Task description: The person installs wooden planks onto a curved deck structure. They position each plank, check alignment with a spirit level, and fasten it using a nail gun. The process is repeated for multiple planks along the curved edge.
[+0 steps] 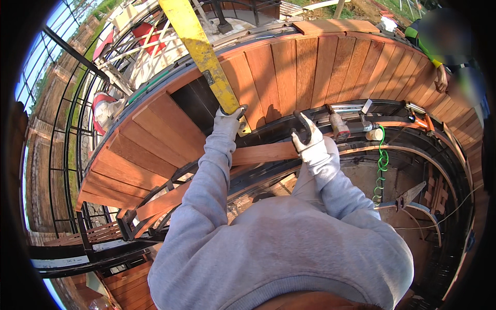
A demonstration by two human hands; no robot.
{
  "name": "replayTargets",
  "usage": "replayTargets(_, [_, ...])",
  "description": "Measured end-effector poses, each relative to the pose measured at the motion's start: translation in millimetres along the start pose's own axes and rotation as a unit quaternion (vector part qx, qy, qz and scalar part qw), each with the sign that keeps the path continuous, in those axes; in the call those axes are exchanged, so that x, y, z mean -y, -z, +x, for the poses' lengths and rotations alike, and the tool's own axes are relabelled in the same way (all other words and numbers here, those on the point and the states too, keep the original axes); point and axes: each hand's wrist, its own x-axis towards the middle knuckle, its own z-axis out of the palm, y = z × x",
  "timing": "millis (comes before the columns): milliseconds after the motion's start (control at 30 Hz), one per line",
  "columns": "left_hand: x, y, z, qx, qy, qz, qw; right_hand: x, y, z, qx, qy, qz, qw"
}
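Note:
My left hand (228,118), in a pale work glove with dark fingertips, is closed around the near end of a long yellow spirit level (199,49). The level slants away to the upper left, across a dark gap (192,102) in the curved row of reddish wooden boards (283,75). My right hand (311,144), gloved the same way, has its thumb and fingers apart with nothing visible between them. It hovers by the right end of a loose wooden plank (266,153), which lies below the board row; whether they touch, I cannot tell.
Right of my right hand, a power tool (356,127) rests by a green coiled hose (383,160). A handsaw (412,195) lies lower right. Another person's hand (441,79) is at the boards, far right. Black metal framing (88,235) stands left. Timber scraps (150,49) lie beyond.

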Motion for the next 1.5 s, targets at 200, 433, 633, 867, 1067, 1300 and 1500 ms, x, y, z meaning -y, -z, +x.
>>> replayTargets(200, [26, -1, 5, 0.009, -0.003, -0.032, 0.999, -13, -9, -35, 0.101, -0.036, 0.024, 0.994])
replayTargets(433, [17, -3, 12, 0.003, -0.042, -0.103, 0.994, -36, -32, -43, 0.114, -0.089, -0.038, 0.989])
replayTargets(633, [-17, 6, 20, -0.017, -0.066, -0.167, 0.984, -42, -34, -42, 0.116, -0.044, -0.051, 0.991])
replayTargets(867, [-31, 16, 35, -0.020, -0.109, -0.159, 0.981, -37, -30, -39, 0.144, -0.072, -0.034, 0.986])
replayTargets(1067, [-39, 12, 45, -0.047, -0.133, -0.164, 0.976, -37, -28, -39, 0.170, -0.076, -0.053, 0.981])
replayTargets(1300, [-44, 17, 46, -0.010, -0.113, -0.208, 0.971, -30, -29, -37, 0.179, -0.085, -0.069, 0.978])
replayTargets(1500, [-50, 16, 26, -0.046, -0.107, -0.115, 0.987, -7, -17, -22, 0.229, -0.146, -0.082, 0.959])
